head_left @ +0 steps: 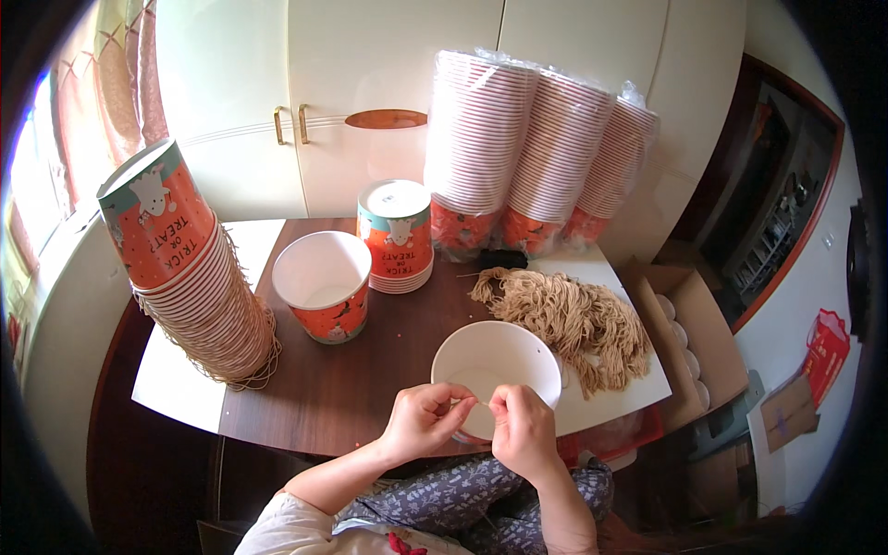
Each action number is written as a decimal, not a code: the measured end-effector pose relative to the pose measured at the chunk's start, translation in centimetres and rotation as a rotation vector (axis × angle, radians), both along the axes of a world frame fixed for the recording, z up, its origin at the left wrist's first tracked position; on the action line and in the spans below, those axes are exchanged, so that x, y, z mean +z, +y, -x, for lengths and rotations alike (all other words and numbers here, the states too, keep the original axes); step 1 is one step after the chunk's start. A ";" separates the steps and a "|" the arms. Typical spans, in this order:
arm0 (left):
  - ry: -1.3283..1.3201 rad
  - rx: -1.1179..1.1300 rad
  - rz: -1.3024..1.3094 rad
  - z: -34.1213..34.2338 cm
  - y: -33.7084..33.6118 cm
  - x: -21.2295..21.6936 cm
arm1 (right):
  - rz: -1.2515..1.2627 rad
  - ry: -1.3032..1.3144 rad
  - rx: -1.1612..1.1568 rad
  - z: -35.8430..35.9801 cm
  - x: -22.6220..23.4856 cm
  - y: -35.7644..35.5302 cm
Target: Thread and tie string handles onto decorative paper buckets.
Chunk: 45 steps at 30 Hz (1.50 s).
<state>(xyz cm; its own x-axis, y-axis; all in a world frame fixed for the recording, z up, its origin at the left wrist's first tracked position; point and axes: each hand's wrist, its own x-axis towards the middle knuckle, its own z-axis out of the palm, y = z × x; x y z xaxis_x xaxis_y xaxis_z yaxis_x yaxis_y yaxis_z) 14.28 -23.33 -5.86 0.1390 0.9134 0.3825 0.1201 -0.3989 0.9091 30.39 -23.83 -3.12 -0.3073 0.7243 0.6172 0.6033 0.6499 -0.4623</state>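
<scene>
Both hands meet at the near rim of a white-lined paper bucket (495, 370) that stands upright on the tabletop (342, 388) directly in front of the person. The left hand (424, 421) is curled nearly shut, its fingertips pinched on what looks like a thin strand of tan string (470, 402); the right hand (523, 427) is likewise closed to a pinch on the same strand, so the short length runs roughly side to side between them, just over the bucket's near edge. Whether the strand already passes through the rim cannot be told. The bucket's open mouth faces up and lies just beyond the fingertips, about equally close to either hand, perhaps slightly nearer the right. Further out and to the right of the hands lies a loose bundle of tan strings (569, 319), its strands running away toward the far left. Ahead and to the left stands another upright orange bucket (326, 282), and beyond it a short upturned stack of buckets (398, 236). Well off to the left leans a tall nested stack with string handles (199, 287). At the far edge, three wrapped sleeves of buckets (536, 153) stand against white cupboard doors (370, 83). A cardboard box (689, 333) sits beyond the right hand, below the tabletop.
</scene>
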 end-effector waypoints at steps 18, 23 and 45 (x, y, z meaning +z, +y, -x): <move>0.001 -0.027 -0.038 0.5 0.1 0.2 | -0.211 -0.105 0.034 -0.1 0.5 0.4; 0.030 -0.042 -0.059 0.6 0.3 0.2 | -0.223 -0.193 0.062 -0.2 1.3 0.6; 0.211 -0.049 -0.343 2.1 0.8 3.3 | -0.005 -0.086 0.124 -1.8 5.8 1.5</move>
<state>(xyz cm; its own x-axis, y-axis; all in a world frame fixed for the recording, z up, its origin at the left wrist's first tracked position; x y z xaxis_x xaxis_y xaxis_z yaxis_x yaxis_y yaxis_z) 12.14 -22.51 -2.60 0.2874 0.7280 0.6224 0.2628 -0.6848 0.6797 32.20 -22.33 2.67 -0.4459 0.6745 0.5884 0.5555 0.7240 -0.4090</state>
